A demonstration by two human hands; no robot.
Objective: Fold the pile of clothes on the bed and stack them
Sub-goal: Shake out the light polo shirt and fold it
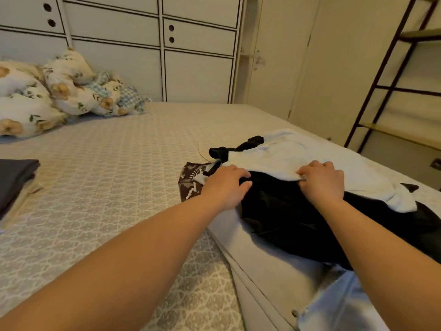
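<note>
Pile of clothes (pixel 298 187) sits at the right side of the bed (pixel 119 163), near its edge. You can count at least four garments in it: one pale blue garment (pixel 298 154) on top, one black garment (pixel 286 216) under it and spilling toward you, one smaller black piece (pixel 235 148) poking out at the far left of the pile, one brown-and-white patterned piece (pixel 191 177) at the left edge. A grey garment (pixel 262 271) and a light denim piece (pixel 346 304) lie nearer you, lower right; whether they belong to the pile you cannot tell.

Your left hand (pixel 226 185) lies palm down on the left part of the pile, fingers bent over the black fabric, thumb pointing right; whether it actually grips cloth you cannot tell. Your right hand (pixel 322 180) has curled fingers pinching the near hem of the pale blue garment. Both forearms reach forward, bare, hands apart with black fabric between them.

One folded stack (pixel 16 182) rests at the left edge of the bed, well apart from the pile: dark grey on top, lighter cloth beneath.

Floral pillows (pixel 47 91), bunched at the head of the bed, count unclear. Behind: panelled wardrobe (pixel 191 56). Right: one dark-framed ladder shelf (pixel 393 80).

No readable writing or labels.
</note>
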